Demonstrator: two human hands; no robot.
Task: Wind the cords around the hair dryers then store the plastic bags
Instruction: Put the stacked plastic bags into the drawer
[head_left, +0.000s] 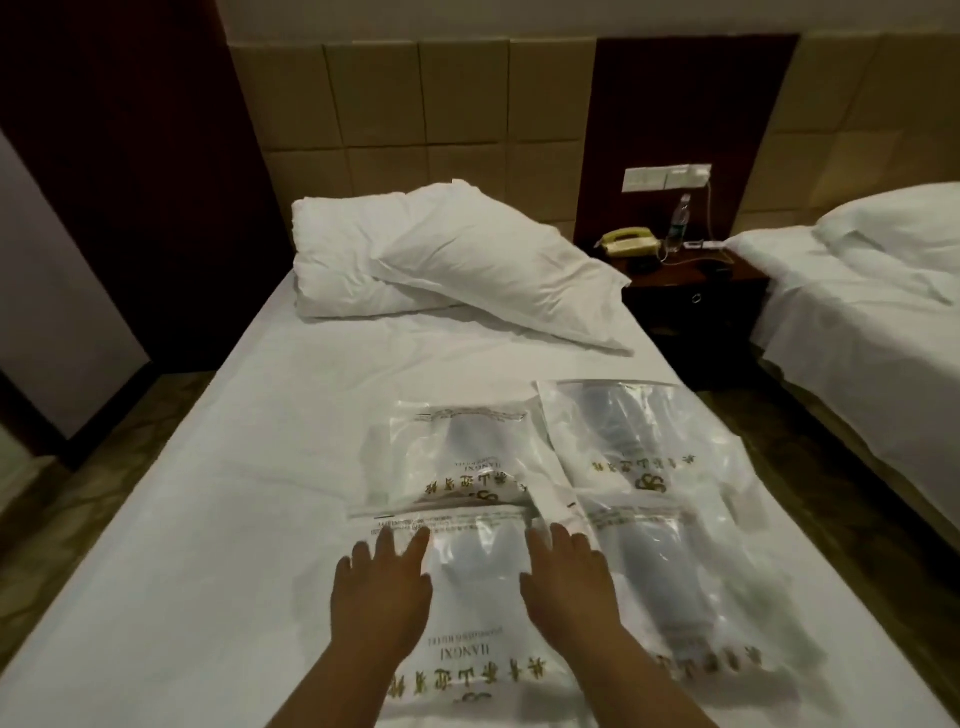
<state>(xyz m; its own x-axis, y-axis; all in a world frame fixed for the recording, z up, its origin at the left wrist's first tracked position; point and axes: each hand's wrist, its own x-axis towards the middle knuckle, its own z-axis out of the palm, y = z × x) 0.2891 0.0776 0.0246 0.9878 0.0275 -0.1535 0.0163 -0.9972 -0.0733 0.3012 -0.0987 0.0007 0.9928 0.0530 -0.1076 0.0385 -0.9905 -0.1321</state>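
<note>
- Hotel-style room, dim: dark wood panel at far left, padded headboard (415, 104) of tan squares behind.
- White-sheeted bed (260, 467) filling the middle, two rumpled pillows (441, 260) stacked at its head.
- Left hand (382, 592) laid flat on the nearest plastic bag (478, 613), fingers (387, 543) straight and spread, gripping nothing.
- Same bag printed with gold characters along its near edge, a dark shape showing dimly through the film.
- Second bag (457, 457) just beyond, its near edge overlapped by the first.
- Right hand (563, 582) flat on the same nearest bag, fingers extended, holding nothing.
- Third bag (665, 587) touching on the right, fourth bag (623, 436) behind it near the bed's right edge.
- Dark nightstand (696, 296) further right, with telephone (628, 241) and water bottle (678, 223).
- Another white bed (872, 322) at far right.
</note>
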